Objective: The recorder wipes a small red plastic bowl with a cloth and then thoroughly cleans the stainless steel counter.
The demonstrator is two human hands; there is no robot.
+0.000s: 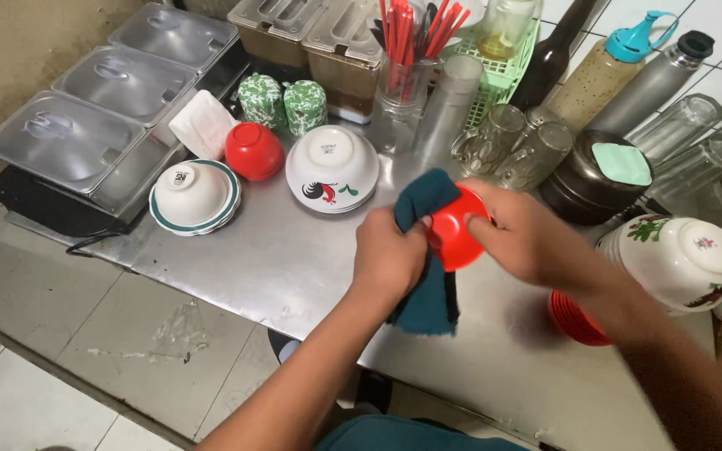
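Note:
My right hand [521, 238] grips a small red plastic bowl [455, 234] by its rim, holding it above the steel counter [277, 259]. My left hand [388, 255] presses a dark teal cloth [428, 292] against the bowl, and the cloth hangs down below my fist. Both hands meet at the counter's middle. A stack of red bowls [574, 321] lies under my right wrist, partly hidden by my forearm.
Upturned bowls stand on the counter: a white green-rimmed stack [194, 196], a red bowl [254, 151], a white stack with a rooster [332, 167], a floral white stack [678, 259]. Lidded steel trays [68, 142], glass mugs [511, 142], a chopstick jar [403, 92] and bottles [612, 67] line the back.

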